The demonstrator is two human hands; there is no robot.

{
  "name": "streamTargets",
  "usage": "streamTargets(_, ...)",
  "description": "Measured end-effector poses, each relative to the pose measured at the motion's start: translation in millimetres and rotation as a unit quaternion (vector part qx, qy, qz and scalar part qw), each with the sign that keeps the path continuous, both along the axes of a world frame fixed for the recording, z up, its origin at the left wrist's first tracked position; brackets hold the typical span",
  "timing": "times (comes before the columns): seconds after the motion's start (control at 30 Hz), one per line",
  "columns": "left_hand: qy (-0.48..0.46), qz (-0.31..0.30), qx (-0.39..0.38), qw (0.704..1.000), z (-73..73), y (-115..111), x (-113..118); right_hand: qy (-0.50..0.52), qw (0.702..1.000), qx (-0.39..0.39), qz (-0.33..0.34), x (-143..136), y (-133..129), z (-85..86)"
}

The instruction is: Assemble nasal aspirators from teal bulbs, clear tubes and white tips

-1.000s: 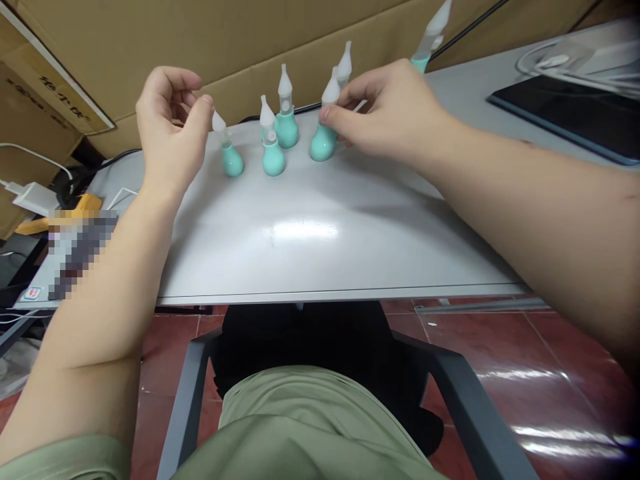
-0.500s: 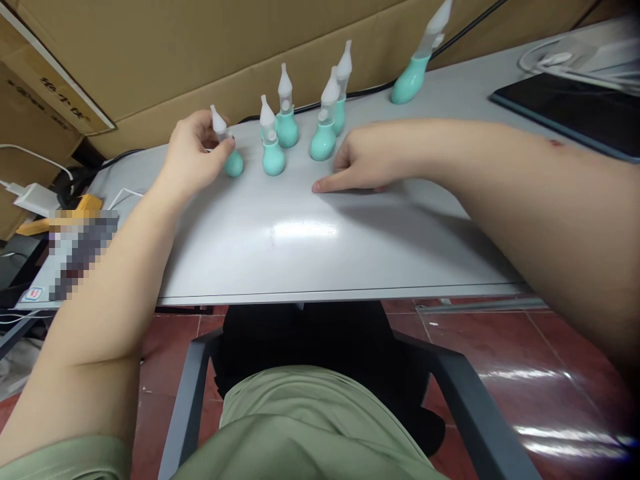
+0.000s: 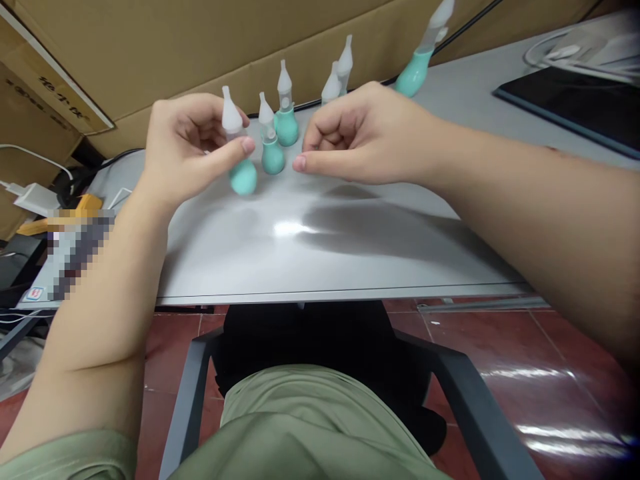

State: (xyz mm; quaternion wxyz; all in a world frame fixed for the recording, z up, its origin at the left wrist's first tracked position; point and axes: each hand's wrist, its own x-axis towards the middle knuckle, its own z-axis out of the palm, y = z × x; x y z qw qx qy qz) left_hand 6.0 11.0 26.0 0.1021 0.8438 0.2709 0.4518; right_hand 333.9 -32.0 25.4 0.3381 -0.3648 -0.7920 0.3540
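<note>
One teal bulb dropper (image 3: 243, 177), pinched by the left hand (image 3: 187, 137), leaned slightly left, nozzle up, leftward of the loosely open, seemingly empty right hand (image 3: 365, 137).

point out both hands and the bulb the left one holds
left hand (image 3: 176, 148), head view, mid-hand
right hand (image 3: 376, 141), head view, mid-hand
bulb (image 3: 243, 178), head view, its teal round end
</note>
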Motion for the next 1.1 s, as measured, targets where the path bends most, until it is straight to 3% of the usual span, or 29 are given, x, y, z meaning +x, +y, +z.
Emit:
streamTargets(0.1, -0.010, -0.069, -0.039, 0.997, -1.0, -13.6, 14.8, 0.057, 0.997, -0.027, 0.045, -1.0, 2.3, -10.9)
streamTargets(0.27, -0.032, -0.023, -0.138, 0.990, -0.2, -42.8, 37.8, 0.047, 0.989, 0.055, 0.127, -8.3, 10.4, -32.7)
streamTargets(0.4, -0.037, -0.016, -0.200, 0.979, 2.4, -56.7, 47.6, 0.040, 0.986, 0.079, 0.143, -10.0, 14.4, -41.8)
streamTargets(0.57, -0.018, 0.007, -0.244, 0.970, 3.6, -54.7, 46.2, 0.029, 0.988, 0.027, 0.151, -9.8, 12.1, -37.3)
streamTargets(0.9, -0.040, -0.031, -0.300, 0.953, 3.6, -51.5, 40.0, 0.042, 0.983, -0.015, 0.180, -9.4, 9.6, -31.0)
streamTargets(1.1, -0.058, -0.004, -0.269, 0.961, 1.7, -50.0, 37.8, 0.047, 0.984, -0.053, 0.165, -10.6, 5.5, -26.3)
